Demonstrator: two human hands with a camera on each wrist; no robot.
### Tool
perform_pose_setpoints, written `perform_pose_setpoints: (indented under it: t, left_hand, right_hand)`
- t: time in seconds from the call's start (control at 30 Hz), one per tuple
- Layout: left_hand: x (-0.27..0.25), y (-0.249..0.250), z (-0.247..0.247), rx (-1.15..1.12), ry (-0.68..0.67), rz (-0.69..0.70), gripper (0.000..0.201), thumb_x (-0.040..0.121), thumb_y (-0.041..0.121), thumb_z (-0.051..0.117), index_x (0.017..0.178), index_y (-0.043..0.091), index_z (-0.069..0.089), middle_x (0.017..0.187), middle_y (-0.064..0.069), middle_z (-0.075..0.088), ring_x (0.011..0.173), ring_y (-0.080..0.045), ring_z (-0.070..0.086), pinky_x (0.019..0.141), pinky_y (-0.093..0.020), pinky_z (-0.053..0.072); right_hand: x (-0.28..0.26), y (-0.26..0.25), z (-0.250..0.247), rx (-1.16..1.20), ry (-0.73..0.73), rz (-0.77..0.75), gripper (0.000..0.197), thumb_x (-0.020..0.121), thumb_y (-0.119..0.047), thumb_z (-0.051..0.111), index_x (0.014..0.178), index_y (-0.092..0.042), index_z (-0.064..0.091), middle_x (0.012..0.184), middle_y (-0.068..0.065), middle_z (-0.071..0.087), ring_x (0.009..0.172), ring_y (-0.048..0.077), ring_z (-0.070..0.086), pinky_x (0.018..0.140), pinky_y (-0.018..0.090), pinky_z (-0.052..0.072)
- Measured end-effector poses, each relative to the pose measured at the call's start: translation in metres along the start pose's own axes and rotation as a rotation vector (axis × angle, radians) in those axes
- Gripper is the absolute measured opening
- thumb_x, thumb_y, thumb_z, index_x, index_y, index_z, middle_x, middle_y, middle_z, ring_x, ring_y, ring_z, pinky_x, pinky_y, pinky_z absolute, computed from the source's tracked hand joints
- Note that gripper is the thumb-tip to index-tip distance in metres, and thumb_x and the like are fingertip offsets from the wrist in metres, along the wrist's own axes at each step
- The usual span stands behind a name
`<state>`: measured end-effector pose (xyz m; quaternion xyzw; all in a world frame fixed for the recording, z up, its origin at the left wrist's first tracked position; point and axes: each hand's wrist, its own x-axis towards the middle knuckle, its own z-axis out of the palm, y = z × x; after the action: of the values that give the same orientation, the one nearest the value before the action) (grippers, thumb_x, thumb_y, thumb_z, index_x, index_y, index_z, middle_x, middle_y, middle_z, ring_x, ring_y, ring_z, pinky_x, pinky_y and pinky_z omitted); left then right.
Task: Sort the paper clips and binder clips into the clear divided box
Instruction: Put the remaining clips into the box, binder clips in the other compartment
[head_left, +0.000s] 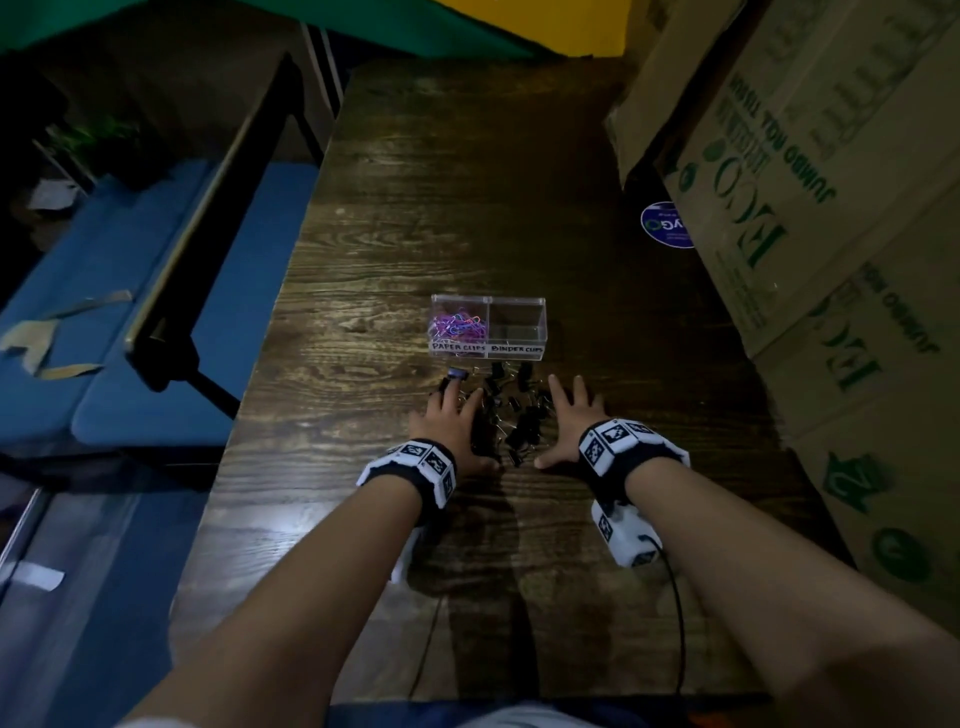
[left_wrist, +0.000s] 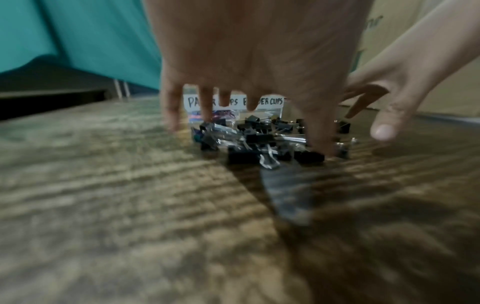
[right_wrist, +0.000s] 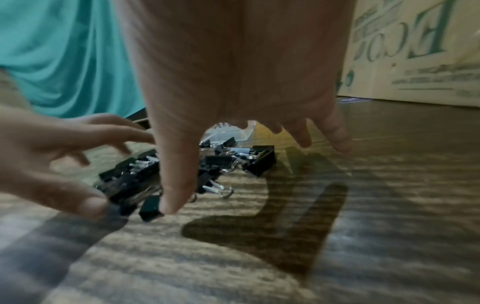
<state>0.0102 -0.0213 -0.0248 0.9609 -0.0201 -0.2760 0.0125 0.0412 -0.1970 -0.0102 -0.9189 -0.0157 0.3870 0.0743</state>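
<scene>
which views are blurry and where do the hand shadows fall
Head view: dim but sharp, box labels legible. Left wrist view: motion-blurred, binder clips smeared. Right wrist view: sharper, the right hand casting a hard shadow on the table.

The clear divided box (head_left: 488, 326) stands upright on the wooden surface (head_left: 467, 208), its two compartments side by side. Handwritten labels on its near wall read "PAPER CLIPS" on the left and "BINDER CLIPS" on the right. The left compartment holds a tangle of pink, purple and blue paper clips (head_left: 457, 325). Just in front of the box, black binder clips (head_left: 511, 415) with silver wire handles lie in a loose heap, tilted every way.
</scene>
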Motion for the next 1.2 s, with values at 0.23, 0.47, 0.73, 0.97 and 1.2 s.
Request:
perform_pose_setpoints:
  t: [0.23, 0.47, 0.73, 0.97, 1.2]
  left_hand:
    - [0.008, -0.001, 0.000, -0.104, -0.114, -0.105, 0.120, 0.072, 0.061, 0.068, 0.151, 0.030, -0.017, 0.160, -0.010, -0.020, 0.147, -0.040, 0.003, 0.113, -0.055, 0.031]
    - [0.022, -0.005, -0.012, -0.203, -0.056, -0.010, 0.098, 0.075, 0.039, 0.076, 0.150, 0.033, 0.013, 0.155, -0.015, 0.004, 0.140, -0.042, 0.020, 0.111, -0.052, 0.036]
    - [0.036, -0.010, -0.013, -0.287, -0.087, -0.012, 0.087, 0.073, 0.037, 0.076, 0.144, 0.022, 0.027, 0.144, -0.014, 0.023, 0.132, -0.040, 0.035, 0.109, -0.048, 0.039]
    - [0.045, -0.017, -0.013, -0.264, -0.086, 0.034, 0.087, 0.075, 0.038, 0.073, 0.146, 0.018, 0.026, 0.143, -0.015, 0.027, 0.134, -0.037, 0.035, 0.110, -0.047, 0.038]
    - [0.051, -0.016, -0.014, -0.247, 0.019, 0.052, 0.057, 0.087, 0.021, 0.059, 0.138, 0.008, 0.034, 0.139, -0.018, 0.034, 0.127, -0.039, 0.041, 0.105, -0.045, 0.042]
  right_hand:
    - [0.011, -0.018, 0.005, -0.059, 0.031, -0.026, 0.117, 0.074, -0.043, 0.076, 0.152, -0.027, -0.010, 0.160, 0.012, -0.007, 0.145, 0.042, 0.006, 0.110, 0.057, 0.031]
    - [0.023, -0.025, 0.001, -0.053, 0.088, -0.107, 0.098, 0.076, -0.029, 0.076, 0.150, -0.030, 0.013, 0.149, 0.013, 0.020, 0.137, 0.038, 0.022, 0.107, 0.053, 0.037]
    - [0.034, -0.023, -0.005, -0.010, 0.032, -0.151, 0.078, 0.075, -0.017, 0.076, 0.139, -0.026, 0.034, 0.138, 0.012, 0.027, 0.129, 0.038, 0.032, 0.107, 0.051, 0.038]
    - [0.039, -0.016, -0.008, -0.056, 0.054, -0.200, 0.062, 0.081, -0.021, 0.067, 0.133, -0.026, 0.034, 0.133, 0.011, 0.031, 0.115, 0.032, 0.047, 0.091, 0.042, 0.051]
    - [0.045, -0.019, -0.011, -0.105, 0.078, -0.206, 0.045, 0.089, -0.007, 0.052, 0.128, -0.021, 0.035, 0.131, 0.017, 0.038, 0.098, 0.033, 0.056, 0.072, 0.037, 0.049]
